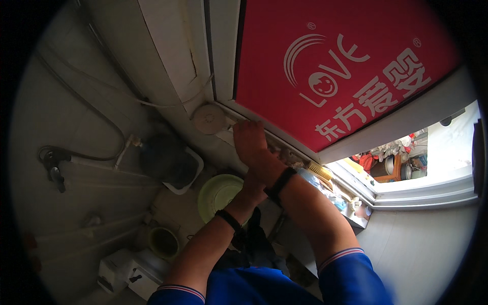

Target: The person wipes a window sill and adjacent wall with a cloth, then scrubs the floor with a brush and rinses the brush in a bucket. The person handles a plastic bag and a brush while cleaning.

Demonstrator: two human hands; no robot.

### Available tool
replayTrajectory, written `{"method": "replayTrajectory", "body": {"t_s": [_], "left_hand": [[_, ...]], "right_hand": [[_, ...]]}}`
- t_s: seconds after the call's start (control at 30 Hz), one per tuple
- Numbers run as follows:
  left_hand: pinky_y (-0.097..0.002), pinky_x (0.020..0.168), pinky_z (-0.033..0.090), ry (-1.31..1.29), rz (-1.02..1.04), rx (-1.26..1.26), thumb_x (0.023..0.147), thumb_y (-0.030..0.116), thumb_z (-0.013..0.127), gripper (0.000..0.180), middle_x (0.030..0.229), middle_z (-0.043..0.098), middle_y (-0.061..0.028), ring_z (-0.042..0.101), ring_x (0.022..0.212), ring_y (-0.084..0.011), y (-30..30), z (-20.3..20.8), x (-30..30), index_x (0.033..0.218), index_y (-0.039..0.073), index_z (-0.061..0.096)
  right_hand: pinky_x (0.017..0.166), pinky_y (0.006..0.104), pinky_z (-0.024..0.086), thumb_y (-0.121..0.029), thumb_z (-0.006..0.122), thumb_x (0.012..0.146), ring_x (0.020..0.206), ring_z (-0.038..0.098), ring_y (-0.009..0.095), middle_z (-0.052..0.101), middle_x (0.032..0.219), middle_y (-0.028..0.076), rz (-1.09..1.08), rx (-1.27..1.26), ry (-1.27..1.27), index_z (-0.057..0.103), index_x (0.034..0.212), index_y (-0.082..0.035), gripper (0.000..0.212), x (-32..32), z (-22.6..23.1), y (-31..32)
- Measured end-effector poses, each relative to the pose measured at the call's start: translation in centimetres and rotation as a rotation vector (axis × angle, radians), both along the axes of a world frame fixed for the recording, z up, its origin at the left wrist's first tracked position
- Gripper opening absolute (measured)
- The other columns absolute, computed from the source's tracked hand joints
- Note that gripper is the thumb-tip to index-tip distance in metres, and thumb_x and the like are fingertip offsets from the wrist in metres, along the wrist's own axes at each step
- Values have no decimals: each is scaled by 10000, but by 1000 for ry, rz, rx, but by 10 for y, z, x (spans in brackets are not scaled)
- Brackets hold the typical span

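My right hand (pixel 249 141) reaches to the window ledge, its fingers curled and closed at the short handle of a pale round disc (pixel 209 119) that looks like a shower head. The handle's end is hidden by the fingers. My left hand (pixel 254 187) passes under the right wrist; its fingers are mostly hidden behind the right arm. Each wrist wears a dark band. Along the ledge beside the hands lie a yellow brush (pixel 319 171) and crumpled clear plastic (pixel 333 193).
A red printed panel (pixel 284 66) fills the window frame above. Below are a light green basin (pixel 208 195), a white tub (pixel 195 175) with something dark, and a small green bucket (pixel 163 243). A wall tap (pixel 56 170) with a hose is at left. Cluttered goods show through the opening at right.
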State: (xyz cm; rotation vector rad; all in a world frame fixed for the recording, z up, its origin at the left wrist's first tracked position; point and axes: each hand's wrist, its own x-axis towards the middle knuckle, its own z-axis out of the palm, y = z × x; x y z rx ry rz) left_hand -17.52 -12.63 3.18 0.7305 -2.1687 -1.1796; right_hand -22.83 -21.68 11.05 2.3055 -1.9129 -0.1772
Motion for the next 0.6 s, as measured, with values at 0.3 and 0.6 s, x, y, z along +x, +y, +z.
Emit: {"method": "replayTrajectory", "body": {"t_s": [0.3, 0.6], "left_hand": [[-494, 1088, 459, -63, 247, -100, 964, 236, 644, 437, 1369, 586, -137, 559, 1292, -346, -42, 0, 22, 1353, 57, 557], [-517, 1027, 495, -264, 516, -829, 793, 82, 662, 297, 1239, 618, -208, 584, 1185, -405, -159, 6, 108, 1076, -8, 676]], "right_hand": [[904, 460, 482, -178, 676, 867, 1065, 625, 333, 627, 1082, 160, -40, -127, -271, 638, 1141, -70, 297, -21, 47, 44], [845, 506, 481, -84, 727, 800, 971, 574, 400, 583, 1018, 178, -165, -321, -623, 622, 1138, -42, 356, -72, 85, 165]]}}
